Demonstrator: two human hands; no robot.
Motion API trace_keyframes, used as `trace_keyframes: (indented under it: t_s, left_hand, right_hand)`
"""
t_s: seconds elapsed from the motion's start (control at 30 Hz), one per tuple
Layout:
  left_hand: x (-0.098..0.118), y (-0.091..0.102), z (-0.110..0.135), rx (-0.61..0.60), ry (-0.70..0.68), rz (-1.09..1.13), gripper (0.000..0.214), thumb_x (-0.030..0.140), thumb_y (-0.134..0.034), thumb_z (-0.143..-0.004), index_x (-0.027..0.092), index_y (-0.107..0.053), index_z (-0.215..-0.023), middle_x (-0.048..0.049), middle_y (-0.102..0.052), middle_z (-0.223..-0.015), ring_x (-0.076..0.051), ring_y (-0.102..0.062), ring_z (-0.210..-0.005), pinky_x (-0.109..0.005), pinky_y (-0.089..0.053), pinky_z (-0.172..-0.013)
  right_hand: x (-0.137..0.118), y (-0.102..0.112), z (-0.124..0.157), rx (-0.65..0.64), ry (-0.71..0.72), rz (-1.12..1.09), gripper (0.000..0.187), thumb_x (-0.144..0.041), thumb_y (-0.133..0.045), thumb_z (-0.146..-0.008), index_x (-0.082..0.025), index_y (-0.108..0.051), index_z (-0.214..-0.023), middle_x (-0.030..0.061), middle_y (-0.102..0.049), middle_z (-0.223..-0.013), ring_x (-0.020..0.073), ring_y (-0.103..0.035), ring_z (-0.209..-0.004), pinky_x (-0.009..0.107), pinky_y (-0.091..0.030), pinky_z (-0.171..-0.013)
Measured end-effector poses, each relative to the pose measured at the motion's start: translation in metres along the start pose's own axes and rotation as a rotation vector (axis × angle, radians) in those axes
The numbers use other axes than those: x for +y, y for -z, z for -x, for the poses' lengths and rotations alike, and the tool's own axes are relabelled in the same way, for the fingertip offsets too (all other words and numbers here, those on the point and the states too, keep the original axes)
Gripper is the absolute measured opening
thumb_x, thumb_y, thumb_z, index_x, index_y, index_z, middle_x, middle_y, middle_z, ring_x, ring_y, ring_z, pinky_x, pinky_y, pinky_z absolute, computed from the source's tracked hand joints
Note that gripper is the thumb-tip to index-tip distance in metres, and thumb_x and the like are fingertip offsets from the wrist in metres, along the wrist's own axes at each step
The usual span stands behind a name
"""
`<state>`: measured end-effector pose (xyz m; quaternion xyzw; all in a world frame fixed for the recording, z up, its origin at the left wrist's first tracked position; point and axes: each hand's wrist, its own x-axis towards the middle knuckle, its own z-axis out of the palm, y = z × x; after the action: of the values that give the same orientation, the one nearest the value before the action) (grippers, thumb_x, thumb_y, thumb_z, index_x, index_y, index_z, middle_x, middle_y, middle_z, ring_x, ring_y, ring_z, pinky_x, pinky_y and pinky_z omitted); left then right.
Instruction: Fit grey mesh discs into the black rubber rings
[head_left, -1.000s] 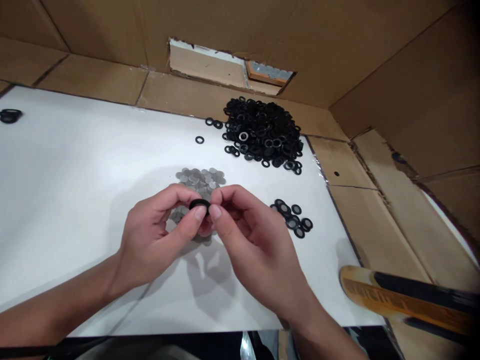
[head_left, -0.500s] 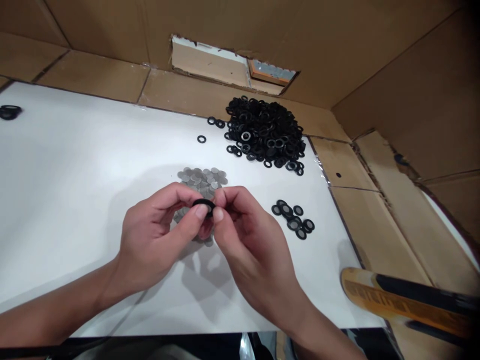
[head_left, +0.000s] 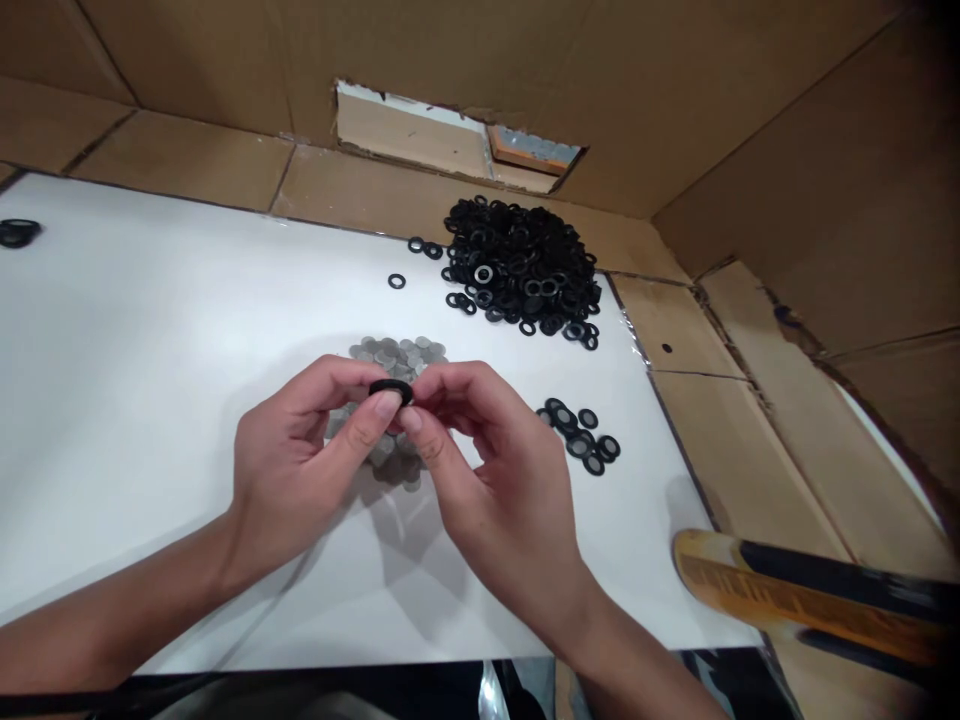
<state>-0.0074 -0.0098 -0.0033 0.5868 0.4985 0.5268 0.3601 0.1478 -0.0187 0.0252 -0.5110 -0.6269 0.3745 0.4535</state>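
Note:
My left hand and my right hand meet over the middle of the white sheet, both pinching one black ring between thumb and fingers. Right under and behind the hands lies a heap of small grey discs, partly hidden by my fingers. To the right of my right hand sits a small cluster of black rings with grey centres.
A big pile of black rings lies at the sheet's far right, with a few strays beside it. More black rings sit at the far left edge. Cardboard walls surround the sheet. A yellow-and-black tool lies at the lower right.
Both hands have shifted slightly left and turned the ring between the fingertips; the piles stay as they were.

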Motion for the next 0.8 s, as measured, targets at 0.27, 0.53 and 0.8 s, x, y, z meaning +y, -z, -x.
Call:
trace_keyframes:
  t_s: [0.27,0.53,0.8]
  left_hand:
    - [0.0009,0.0041,0.0004,-0.236,0.143,0.132,0.008,0.022,-0.062,-0.102,0.028,-0.067,-0.101,0.0085,-0.072,-0.072,-0.009,-0.071,-0.067,-0.016,-0.056,-0.063]
    - [0.0034,0.0033,-0.0008,-0.159,0.202,0.038,0.009,0.024,-0.072,-0.096,0.028,-0.078,-0.090,0.0065,-0.077,-0.077,-0.010,-0.072,-0.071,-0.015,-0.058,-0.063]
    - [-0.0031,0.0041,-0.0015,-0.185,0.258,0.065,0.004,0.028,-0.076,-0.094,0.028,-0.077,-0.091,0.0061,-0.075,-0.082,-0.009,-0.070,-0.074,-0.014,-0.056,-0.061]
  right_hand:
    - [-0.0020,0.0029,0.0005,0.038,-0.001,0.048,0.006,-0.018,-0.065,-0.099,-0.020,-0.066,-0.093,-0.0001,-0.068,-0.087,0.0145,-0.063,-0.079,0.030,-0.053,-0.074]
    - [0.0020,0.0057,-0.0023,-0.010,-0.049,0.000,0.007,-0.023,-0.066,-0.100,-0.021,-0.068,-0.094,-0.0010,-0.070,-0.087,0.0137,-0.065,-0.080,0.028,-0.053,-0.072]
    - [0.0056,0.0038,0.0000,-0.027,-0.003,0.162,0.013,-0.022,-0.056,-0.104,-0.019,-0.061,-0.093,0.0004,-0.067,-0.085,0.0135,-0.061,-0.073,0.028,-0.049,-0.066]
